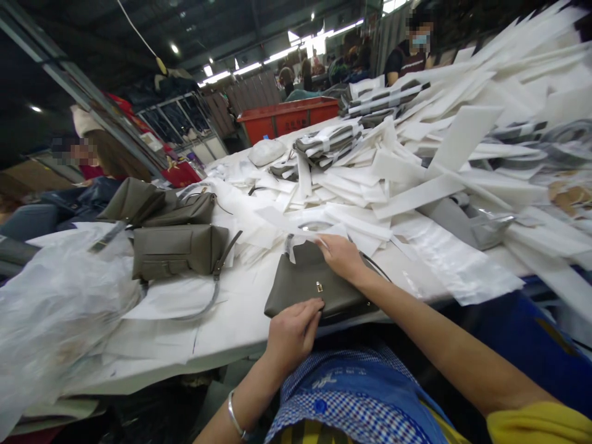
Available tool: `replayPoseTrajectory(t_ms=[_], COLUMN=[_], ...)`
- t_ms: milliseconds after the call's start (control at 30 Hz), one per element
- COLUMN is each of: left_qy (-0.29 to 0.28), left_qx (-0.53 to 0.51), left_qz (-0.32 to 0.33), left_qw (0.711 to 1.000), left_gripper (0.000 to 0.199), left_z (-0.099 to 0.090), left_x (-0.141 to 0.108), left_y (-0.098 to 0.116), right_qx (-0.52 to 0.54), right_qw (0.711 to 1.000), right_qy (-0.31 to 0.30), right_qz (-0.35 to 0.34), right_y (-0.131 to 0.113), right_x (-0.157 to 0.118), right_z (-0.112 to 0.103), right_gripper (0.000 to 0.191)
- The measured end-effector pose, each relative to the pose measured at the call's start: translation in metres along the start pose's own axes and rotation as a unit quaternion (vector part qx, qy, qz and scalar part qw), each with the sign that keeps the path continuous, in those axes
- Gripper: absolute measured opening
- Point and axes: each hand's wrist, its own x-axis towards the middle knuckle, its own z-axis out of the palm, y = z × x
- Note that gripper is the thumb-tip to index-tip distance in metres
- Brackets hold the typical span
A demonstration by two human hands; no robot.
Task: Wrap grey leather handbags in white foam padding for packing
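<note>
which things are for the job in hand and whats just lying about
For the job, apparently:
grey-green handbag, touched by left hand and right hand

Lying about, apparently:
another handbag
clear plastic
heap of white strips
red bin

You're in a bag workshop: handbags (296, 280) at the surface's (231, 324) near edge, white strips (467, 139) heaped right, red bin (296, 120) past far edge.

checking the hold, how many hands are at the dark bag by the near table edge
2: the left hand at the lower front of the dark bag, near the gold clasp, and the right hand at the bag's top. No other hand shows there.
</note>
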Motion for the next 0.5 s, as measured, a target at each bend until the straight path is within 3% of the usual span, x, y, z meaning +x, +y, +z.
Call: replayPoseTrajectory(t_ms=[200,333,500], left_qy=[-0.089,-0.145,-0.298], left_qx=[-0.074,-0.068,-0.086], left_qz=[-0.104,-0.112,-0.135], left_qw=[0.988,0.981,0.941], left_gripper=[0.025,0.026,0.035], left_z=[-0.018,-0.019,-0.010], left_x=[0.040,0.080,0.123], left_y=[-0.015,-0.029,-0.039], right_qx=[0.005,0.018,0.034], right_qw=[0.999,0.999,0.998], right_qy=[0.002,0.024,0.037], right_qz=[-0.041,-0.034,-0.031], right_y=[0.018,0.023,0.024], right_x=[-0.035,-0.034,-0.032], right_z=[0.040,0.045,0.046], right_gripper=[0.031,0.033,0.030])
